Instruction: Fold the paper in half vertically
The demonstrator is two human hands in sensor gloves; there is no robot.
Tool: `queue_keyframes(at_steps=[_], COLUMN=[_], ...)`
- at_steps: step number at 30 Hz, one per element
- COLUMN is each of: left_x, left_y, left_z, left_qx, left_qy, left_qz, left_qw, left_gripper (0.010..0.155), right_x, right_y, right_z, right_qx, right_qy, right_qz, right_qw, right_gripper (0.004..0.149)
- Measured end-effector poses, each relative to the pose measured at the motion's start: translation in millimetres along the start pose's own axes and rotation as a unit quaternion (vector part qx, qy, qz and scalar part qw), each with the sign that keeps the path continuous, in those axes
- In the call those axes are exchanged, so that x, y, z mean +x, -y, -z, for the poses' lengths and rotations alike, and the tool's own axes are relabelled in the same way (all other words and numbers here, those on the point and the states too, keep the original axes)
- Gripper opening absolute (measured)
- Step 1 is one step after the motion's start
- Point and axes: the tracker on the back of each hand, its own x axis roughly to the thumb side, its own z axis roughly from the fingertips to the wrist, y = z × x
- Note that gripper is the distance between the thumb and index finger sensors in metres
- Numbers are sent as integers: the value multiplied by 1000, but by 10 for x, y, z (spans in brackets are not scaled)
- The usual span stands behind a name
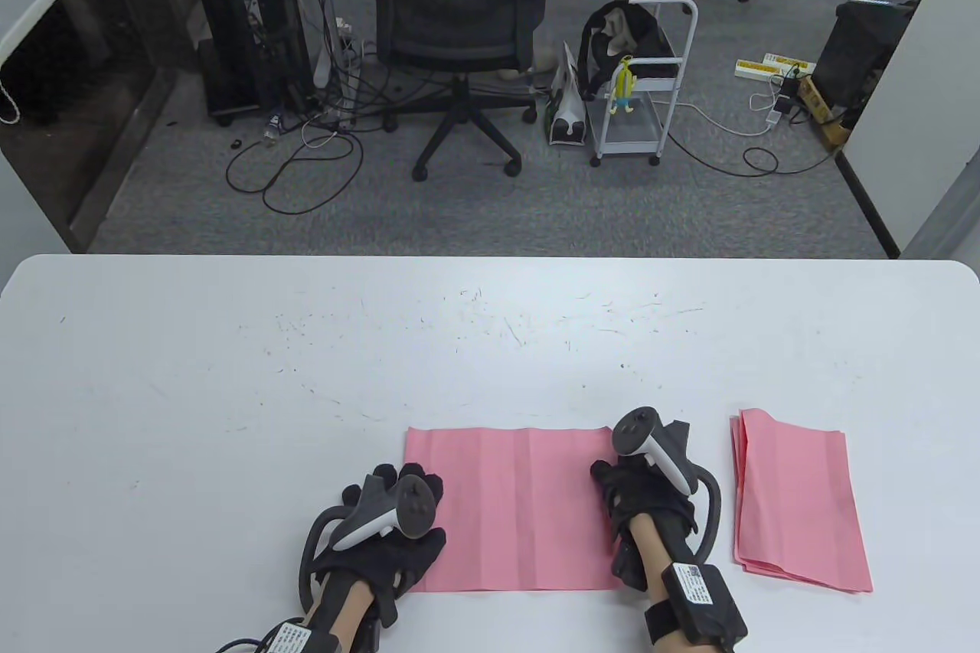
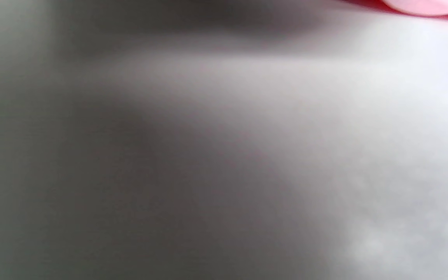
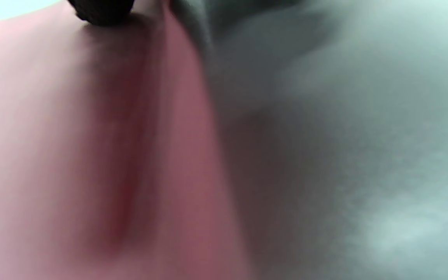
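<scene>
A pink paper sheet [image 1: 513,507] lies flat on the white table [image 1: 306,377], with faint crease lines across it. My left hand [image 1: 398,523] rests on the sheet's left edge, fingers spread flat. My right hand [image 1: 635,507] rests on the sheet's right edge; how its fingers lie is hidden under the tracker. The right wrist view shows blurred pink paper [image 3: 91,155] close up with one dark fingertip [image 3: 101,13] touching it. The left wrist view shows blurred table and a strip of pink paper [image 2: 430,7] at the top right.
A stack of folded pink sheets [image 1: 800,511] lies to the right of my right hand. Beyond the table's far edge stand an office chair [image 1: 459,33], a white cart [image 1: 643,86] and cables on the floor.
</scene>
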Motion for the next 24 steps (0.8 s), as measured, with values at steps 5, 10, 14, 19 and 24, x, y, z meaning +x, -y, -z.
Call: queue_keyframes(at_steps=[5, 10, 14, 19, 24], left_x=[-3, -7, -8, -9, -10], left_y=[0, 0, -1, -1, 0], left_z=[1, 2, 3, 4, 4], left_qx=[0, 0, 0, -1, 0], left_qy=[0, 0, 1, 1, 1], left_qz=[1, -1, -2, -2, -3], left_qw=[1000, 1000, 1000, 1000, 1000], left_gripper=[76, 76, 76, 76, 76], right_x=[-68, -290, -407, -365, -135], right_y=[22, 164, 237, 201, 203], right_z=[32, 42, -39, -170, -416], right_qx=[26, 109, 164, 216, 205], right_qy=[14, 89, 159, 231, 298], right_qz=[53, 247, 360, 414, 420], right_qw=[998, 959, 905, 854, 832], right_gripper=[50, 53, 56, 63, 64])
